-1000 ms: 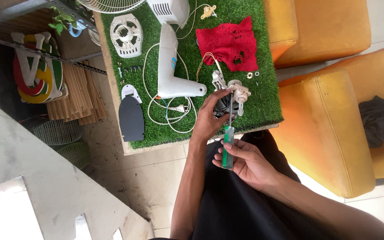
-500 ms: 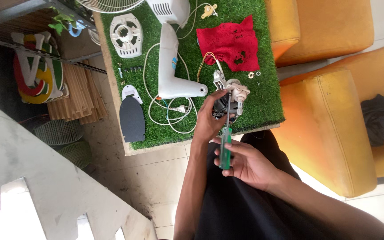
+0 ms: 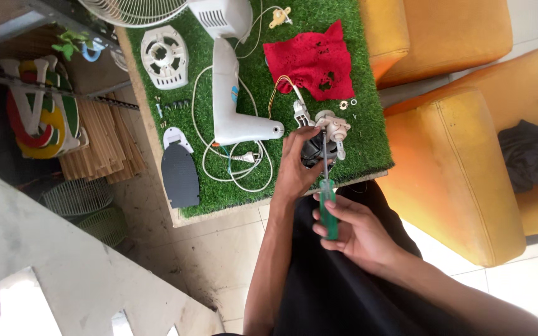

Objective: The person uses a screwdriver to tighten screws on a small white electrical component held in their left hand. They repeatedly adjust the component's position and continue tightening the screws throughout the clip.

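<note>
We have the small dark fan motor with white gear housing [image 3: 322, 140] at the near edge of the green turf-covered table [image 3: 368, 155], gripped by our left hand [image 3: 297, 165]. Right hand [image 3: 356, 233] grasps the green-handled screwdriver [image 3: 327, 196], tip in the housing. White plastic fan stand [image 3: 235, 106] and grille cover [image 3: 164, 56] already off (loose screws alongside). Screw head hidden.
</note>
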